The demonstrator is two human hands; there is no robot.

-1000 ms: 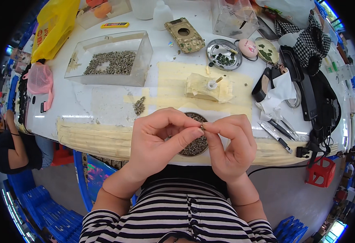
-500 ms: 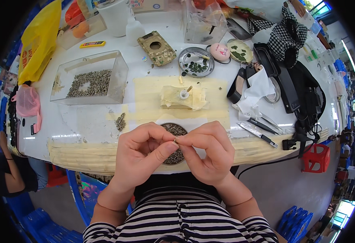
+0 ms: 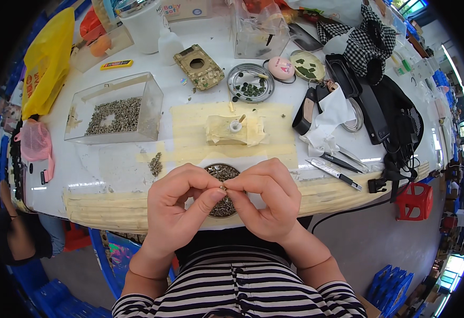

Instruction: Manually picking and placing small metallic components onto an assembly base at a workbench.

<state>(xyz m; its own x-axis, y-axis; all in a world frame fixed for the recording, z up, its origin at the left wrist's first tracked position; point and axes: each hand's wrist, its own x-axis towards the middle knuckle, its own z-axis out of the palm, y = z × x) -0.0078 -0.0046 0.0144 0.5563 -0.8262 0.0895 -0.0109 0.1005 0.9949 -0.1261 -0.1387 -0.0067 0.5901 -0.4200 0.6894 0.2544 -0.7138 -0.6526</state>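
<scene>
Over a round dish of small grey-brown parts (image 3: 224, 208), my left hand (image 3: 181, 204) and my right hand (image 3: 266, 199) meet fingertip to fingertip. Both pinch one tiny brownish piece (image 3: 223, 188) between thumbs and forefingers; its kind is too small to make out. The dish sits at the table's near edge, partly covered by my fingers. Just beyond stands a tape-wrapped block (image 3: 234, 130) with a small white cup (image 3: 235, 126) and a thin stick in it. Left of the dish lies a little heap of the same parts (image 3: 155, 165).
A clear box of small parts (image 3: 115, 117) stands on the left. Farther back are a camouflage model tank hull (image 3: 199, 67) and a round dish of dark green pieces (image 3: 250, 83). A utility knife (image 3: 335, 175), tweezers (image 3: 343, 162) and a black strap bag (image 3: 399, 114) lie right.
My hands still pinch the tiny piece over the dish, fingertips together. The whole view has shifted slightly; the hands sit a little farther left in it.
</scene>
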